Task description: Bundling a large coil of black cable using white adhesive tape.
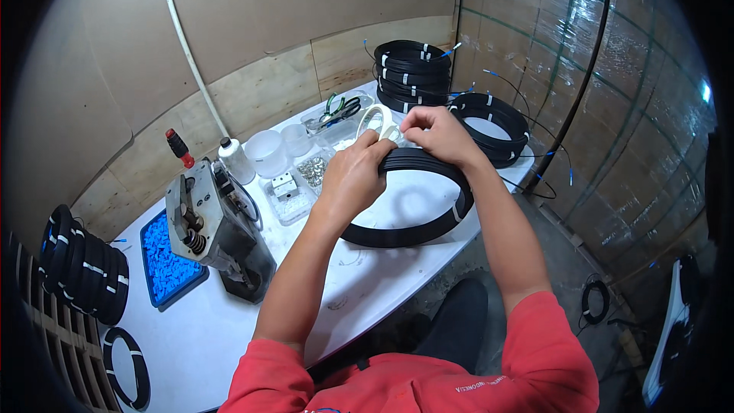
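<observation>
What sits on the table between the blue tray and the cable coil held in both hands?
A grey metal bench tool stands between the blue tray and the held cable coil, seen in the head view.

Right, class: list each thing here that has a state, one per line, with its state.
Left hand: gripping the black cable coil.
Right hand: pinching white tape at the coil's top.
White tape roll: upright behind the hands.
Blue tray of blue pieces: filled.

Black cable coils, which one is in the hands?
The single coil at table centre, gripped by both hands at its top; the other coils sit stacked or apart, untouched.
</observation>
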`<state>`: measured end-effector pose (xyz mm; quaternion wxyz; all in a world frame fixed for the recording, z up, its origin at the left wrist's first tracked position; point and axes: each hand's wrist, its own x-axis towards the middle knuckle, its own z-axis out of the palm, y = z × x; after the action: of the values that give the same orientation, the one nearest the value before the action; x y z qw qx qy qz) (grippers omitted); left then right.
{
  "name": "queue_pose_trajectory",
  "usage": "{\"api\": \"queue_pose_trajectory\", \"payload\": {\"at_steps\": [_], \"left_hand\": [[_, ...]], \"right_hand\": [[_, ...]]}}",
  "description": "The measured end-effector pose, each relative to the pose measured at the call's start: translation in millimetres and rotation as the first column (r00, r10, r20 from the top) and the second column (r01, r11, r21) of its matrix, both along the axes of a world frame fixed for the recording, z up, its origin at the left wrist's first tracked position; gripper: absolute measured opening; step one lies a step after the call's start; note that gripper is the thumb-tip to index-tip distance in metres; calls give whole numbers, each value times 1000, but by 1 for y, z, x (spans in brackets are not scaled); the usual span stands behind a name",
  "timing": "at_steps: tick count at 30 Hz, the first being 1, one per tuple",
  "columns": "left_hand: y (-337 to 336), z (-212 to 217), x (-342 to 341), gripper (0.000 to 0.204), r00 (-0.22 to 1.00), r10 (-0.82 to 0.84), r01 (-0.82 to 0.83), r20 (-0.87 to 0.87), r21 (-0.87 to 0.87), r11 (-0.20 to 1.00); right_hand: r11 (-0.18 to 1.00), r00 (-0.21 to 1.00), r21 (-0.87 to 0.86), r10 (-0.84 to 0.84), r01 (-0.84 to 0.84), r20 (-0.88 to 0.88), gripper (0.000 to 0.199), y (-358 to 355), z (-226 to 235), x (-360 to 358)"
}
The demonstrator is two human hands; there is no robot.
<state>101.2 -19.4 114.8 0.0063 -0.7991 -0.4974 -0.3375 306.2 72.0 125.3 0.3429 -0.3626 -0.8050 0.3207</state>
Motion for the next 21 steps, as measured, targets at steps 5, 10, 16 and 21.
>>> {"api": "queue_pose_trajectory", "payload": {"at_steps": [5, 10, 16, 21], "left_hand": [[-1, 0, 0, 39, 999, -44, 44, -7, 22, 999], [-1, -3, -9, 41, 997, -71, 71, 5, 45, 996], [-4, 0, -6, 41, 994, -113, 113, 8, 41, 993], [-2, -4, -10, 37, 996, -92, 93, -22, 54, 994]], "right_hand": [[909, 935, -264, 264, -323, -236, 38, 0, 5, -2], [817, 958, -505, 196, -278, -210, 37, -8, 22, -6], [696, 868, -555, 209, -456, -451, 36, 6, 13, -12], [745, 900, -513, 289, -426, -327, 34, -11, 28, -18]]}}
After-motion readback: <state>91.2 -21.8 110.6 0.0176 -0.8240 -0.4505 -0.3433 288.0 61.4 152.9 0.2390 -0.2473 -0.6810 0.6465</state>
